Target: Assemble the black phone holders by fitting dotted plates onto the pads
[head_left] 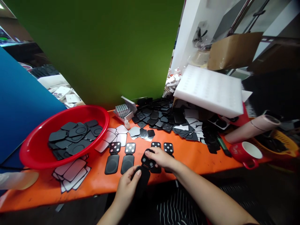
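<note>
Over the table's front edge I hold a black two-panel hinged piece (145,162), which looks like a folding wireless charger. My left hand (125,186) pinches its lower panel, thumb on top. My right hand (162,158) grips the upper square panel, which has pale round dots, and its thumb lies on that face. Similar chargers lie unfolded in a row on the table: one at the left (112,164), another beside it (127,164). Two more, the farthest right with a dotted panel (168,147), are partly hidden by my right hand and forearm.
A red basin (28,153) of black pads stands left on the orange table (98,184). Pale rounded sheets (72,172) lie before it. Behind are a small bottle (127,123) and heaped black panels (154,115). A red mug (243,154) and pink tumbler (253,128) stand right.
</note>
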`<state>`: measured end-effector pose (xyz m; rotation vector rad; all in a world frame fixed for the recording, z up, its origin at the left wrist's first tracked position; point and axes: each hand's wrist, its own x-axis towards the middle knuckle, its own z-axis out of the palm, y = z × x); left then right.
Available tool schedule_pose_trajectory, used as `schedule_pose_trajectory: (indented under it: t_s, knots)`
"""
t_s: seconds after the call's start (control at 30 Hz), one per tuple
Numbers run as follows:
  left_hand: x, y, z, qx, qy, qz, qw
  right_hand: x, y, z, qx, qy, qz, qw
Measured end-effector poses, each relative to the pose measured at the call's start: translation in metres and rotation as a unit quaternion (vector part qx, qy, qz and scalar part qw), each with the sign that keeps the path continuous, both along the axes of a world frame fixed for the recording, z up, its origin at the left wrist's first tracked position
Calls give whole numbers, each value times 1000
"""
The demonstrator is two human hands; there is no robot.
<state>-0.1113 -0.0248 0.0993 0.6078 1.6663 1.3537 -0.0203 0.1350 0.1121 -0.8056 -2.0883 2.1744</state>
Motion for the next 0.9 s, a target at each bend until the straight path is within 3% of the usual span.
schedule_pose_trajectory:
  t_s: [0.1,0.17,0.37,0.43,0.67,0.9]
  knots:
    - [0,0,1,12,10,0,1000,-1,1,-2,-78,22,-7,997]
    - [-2,1,0,14,11,-2,1000,-2,1,-3,-75,22,-14,997]
    - [-5,6,-5,-15,18,11,1000,-2,-3,6,121,29,-45,991]
    - [-5,7,-4,-16,18,12,1000,-2,-3,9,140,36,-45,988]
    - [-2,3,9,7,-29,32,999,0,-3,13,14,45,-28,998]
    - [13,-2,35,25,-51,90,994,11,-13,34,23,64,-24,997]
